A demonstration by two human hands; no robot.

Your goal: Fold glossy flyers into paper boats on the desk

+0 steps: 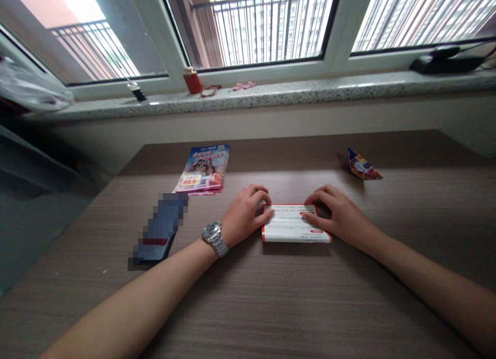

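Note:
A printed leaflet (pixel 289 225), white with red edges and small lines of text, lies in front of me, its near edge curved as if folded over. My left hand (pixel 248 212), with a metal watch (pixel 215 238) on its wrist, grips the leaflet's left edge, thumb on top and fingers at the far corner. At the right side my right hand (pixel 335 214) holds it the same way, its thumb resting on the print. The fingertips beyond the far edge are partly hidden. Farther back on the right sits a small folded paper boat (pixel 363 168) in blue, red and yellow.
A stack of colourful flyers (pixel 205 168) lies at the back left of the wooden table (pixel 248 302). Nearer is a dark phone-like object (pixel 160 230), pixelated. On the granite sill (pixel 302 93) stand a red box (pixel 192 81), a small dark bottle (pixel 136 91) and a black device (pixel 449 63).

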